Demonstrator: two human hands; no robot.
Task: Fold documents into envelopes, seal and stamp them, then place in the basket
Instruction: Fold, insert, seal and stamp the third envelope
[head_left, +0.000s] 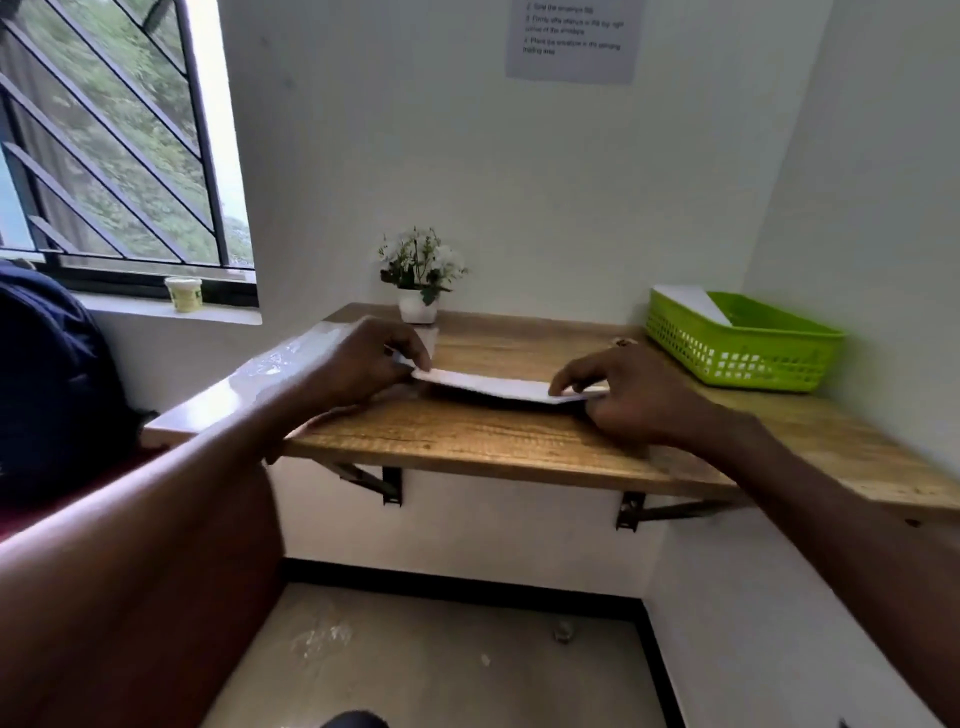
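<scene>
Wooden worktop (467, 441), white paper (493, 387) lying mid-surface; left hand (363, 364) pinches its left end, right hand (623, 395) grips its right end. Align edges before creasing; green basket (743, 353) waits at the right.

We have one view only, worn on the head, looking forward and down from close above the wall-mounted wooden shelf (519, 441). Both forearms reach in from the bottom corners. Beyond the fingertips stands the white wall; right of the fingers, the green slotted plastic basket (743, 348); left of them, the barred window (114, 145).
</scene>
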